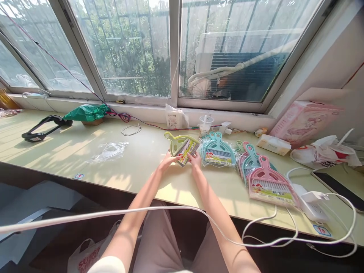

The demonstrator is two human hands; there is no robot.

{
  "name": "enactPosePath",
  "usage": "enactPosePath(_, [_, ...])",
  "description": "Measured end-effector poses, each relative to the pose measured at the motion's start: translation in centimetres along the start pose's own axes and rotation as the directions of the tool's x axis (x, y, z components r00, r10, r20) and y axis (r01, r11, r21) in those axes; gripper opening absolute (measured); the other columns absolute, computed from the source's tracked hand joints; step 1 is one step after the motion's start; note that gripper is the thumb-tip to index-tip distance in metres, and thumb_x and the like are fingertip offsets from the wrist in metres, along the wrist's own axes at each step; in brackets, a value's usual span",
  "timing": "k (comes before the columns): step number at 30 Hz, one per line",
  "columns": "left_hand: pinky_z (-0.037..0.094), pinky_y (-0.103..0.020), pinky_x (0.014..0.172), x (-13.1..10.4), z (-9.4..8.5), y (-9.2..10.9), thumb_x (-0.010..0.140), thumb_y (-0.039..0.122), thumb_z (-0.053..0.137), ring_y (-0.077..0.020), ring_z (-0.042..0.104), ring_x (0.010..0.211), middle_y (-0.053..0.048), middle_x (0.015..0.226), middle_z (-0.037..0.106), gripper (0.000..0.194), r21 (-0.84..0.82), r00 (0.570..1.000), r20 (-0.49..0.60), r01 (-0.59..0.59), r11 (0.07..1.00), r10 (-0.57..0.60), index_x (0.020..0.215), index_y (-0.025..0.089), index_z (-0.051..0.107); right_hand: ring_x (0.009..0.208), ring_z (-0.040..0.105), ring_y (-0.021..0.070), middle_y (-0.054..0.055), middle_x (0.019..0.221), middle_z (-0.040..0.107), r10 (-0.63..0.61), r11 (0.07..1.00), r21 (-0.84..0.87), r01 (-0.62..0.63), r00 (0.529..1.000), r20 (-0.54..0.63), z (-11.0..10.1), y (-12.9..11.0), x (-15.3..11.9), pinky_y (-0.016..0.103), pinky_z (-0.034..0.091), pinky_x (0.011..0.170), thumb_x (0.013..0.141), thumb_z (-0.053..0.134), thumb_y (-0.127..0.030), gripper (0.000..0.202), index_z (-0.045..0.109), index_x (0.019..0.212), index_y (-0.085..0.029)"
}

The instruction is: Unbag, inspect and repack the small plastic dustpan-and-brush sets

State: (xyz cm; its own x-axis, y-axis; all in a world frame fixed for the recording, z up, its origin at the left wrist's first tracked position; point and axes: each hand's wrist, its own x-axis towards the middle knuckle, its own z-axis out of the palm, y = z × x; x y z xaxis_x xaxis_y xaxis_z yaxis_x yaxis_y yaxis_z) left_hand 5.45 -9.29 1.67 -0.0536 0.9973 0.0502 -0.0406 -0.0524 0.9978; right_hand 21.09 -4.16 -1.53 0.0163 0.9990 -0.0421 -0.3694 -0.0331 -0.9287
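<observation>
Both my hands hold a yellow-green mini dustpan and brush set (181,146) over the table, its handle tilted toward the upper left. My left hand (168,158) grips its lower left edge. My right hand (194,159) has its fingers closed on the lower right side, by the printed label. Just right of it lie blue dustpan sets (218,149) in clear wrap. Farther right is a pile of wrapped sets, with a pink dustpan set (270,182) in front and a blue one (251,157) behind. A crumpled clear plastic wrapper (110,151) lies to the left.
A white cable (136,210) crosses in front of my arms to a power strip (311,208) at the right. A phone (339,187), a tissue pack (273,145) and a pink box (308,119) are there too. A cup (205,125) stands by the window; a black headset-like frame (47,127) lies left.
</observation>
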Motion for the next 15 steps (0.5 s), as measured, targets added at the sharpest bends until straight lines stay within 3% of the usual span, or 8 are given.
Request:
enactPosePath(4, [0.062, -0.042, 0.082, 0.4, -0.5, 0.1, 0.070, 0.045, 0.089, -0.0323, 0.068, 0.111, -0.017, 0.128, 0.066, 0.094, 0.036, 0.997, 0.068, 0.040, 0.999, -0.043, 0.146, 0.023, 0.040, 0.080, 0.075, 0.0255, 0.006, 0.086, 0.078, 0.046, 0.998, 0.040, -0.045, 0.998, -0.029, 0.3, -0.4, 0.0, 0.034, 0.063, 0.064, 0.059, 0.084, -0.032, 0.043, 0.063, 0.095, -0.021])
enactPosePath(6, [0.060, -0.044, 0.090, 1.1, -1.4, 0.6, 0.084, 0.049, 0.076, -0.0321, 0.064, 0.122, -0.016, 0.139, 0.060, 0.080, 0.049, 0.995, -0.068, 0.074, 0.996, -0.070, 0.149, 0.028, 0.035, 0.076, 0.074, 0.0241, 0.005, 0.083, 0.078, 0.052, 0.998, 0.031, -0.051, 0.998, -0.028, 0.3, -0.6, 0.0, 0.032, 0.061, 0.060, 0.058, 0.084, -0.030, 0.042, 0.064, 0.094, -0.021])
enactPosePath(7, [0.058, -0.046, 0.095, 1.4, -2.3, 0.9, 0.092, 0.048, 0.066, -0.0317, 0.060, 0.129, -0.016, 0.146, 0.054, 0.070, 0.068, 0.972, -0.224, 0.086, 0.994, -0.069, 0.150, 0.031, 0.031, 0.074, 0.074, 0.0231, 0.004, 0.082, 0.078, 0.056, 0.998, 0.021, -0.056, 0.998, -0.021, 0.2, -0.6, 0.0, 0.030, 0.059, 0.058, 0.058, 0.084, -0.029, 0.042, 0.064, 0.094, -0.021])
enactPosePath(8, [0.055, -0.049, 0.100, 1.7, -3.3, 1.2, 0.097, 0.042, 0.058, -0.0315, 0.055, 0.135, -0.016, 0.153, 0.047, 0.064, 0.124, 0.906, -0.420, 0.109, 0.986, -0.047, 0.152, 0.031, 0.027, 0.073, 0.073, 0.0222, 0.004, 0.081, 0.078, 0.061, 0.998, 0.008, -0.060, 0.998, -0.010, 0.2, -0.6, -0.1, 0.029, 0.058, 0.056, 0.058, 0.084, -0.028, 0.041, 0.064, 0.094, -0.021])
enactPosePath(9, [0.050, -0.051, 0.107, 1.9, -4.7, 1.4, 0.098, 0.035, 0.054, -0.0325, 0.047, 0.142, -0.019, 0.158, 0.040, 0.061, 0.244, 0.799, -0.600, 0.131, 0.961, 0.044, 0.153, 0.028, 0.027, 0.072, 0.073, 0.0213, 0.003, 0.082, 0.078, 0.063, 0.998, -0.007, -0.063, 0.998, 0.005, 0.1, -0.5, -0.1, 0.027, 0.057, 0.056, 0.058, 0.084, -0.029, 0.041, 0.064, 0.094, -0.022])
enactPosePath(12, [0.021, -0.068, 0.121, 1.7, -9.6, 1.6, 0.090, 0.015, 0.046, -0.0373, 0.012, 0.159, -0.026, 0.167, 0.021, 0.065, 0.471, 0.399, -0.865, 0.430, 0.771, 0.306, 0.153, 0.013, 0.029, 0.073, 0.073, 0.0212, 0.003, 0.085, 0.079, 0.062, 0.997, -0.054, -0.059, 0.997, 0.051, 0.1, -0.1, -0.5, 0.027, 0.055, 0.056, 0.059, 0.086, -0.031, 0.044, 0.065, 0.097, -0.022])
enactPosePath(13, [0.014, -0.073, 0.120, 1.4, -11.1, 1.5, 0.088, 0.013, 0.046, -0.0388, 0.006, 0.159, -0.027, 0.168, 0.018, 0.067, 0.474, 0.342, -0.878, 0.520, 0.711, 0.335, 0.153, 0.010, 0.030, 0.075, 0.073, 0.0218, 0.003, 0.086, 0.079, 0.063, 0.996, -0.072, -0.059, 0.996, 0.060, 0.1, 0.0, -0.6, 0.027, 0.055, 0.056, 0.059, 0.087, -0.033, 0.046, 0.066, 0.099, -0.022])
enactPosePath(15, [0.010, -0.079, 0.117, 0.9, -13.4, 1.2, 0.084, 0.016, 0.050, -0.0428, 0.010, 0.158, -0.030, 0.166, 0.024, 0.067, 0.486, 0.367, -0.873, 0.607, 0.628, 0.321, 0.149, 0.008, 0.039, 0.077, 0.073, 0.0231, 0.003, 0.086, 0.079, 0.064, 0.993, -0.104, -0.057, 0.995, 0.072, 0.3, 0.2, -0.7, 0.028, 0.055, 0.056, 0.059, 0.087, -0.035, 0.048, 0.066, 0.100, -0.022])
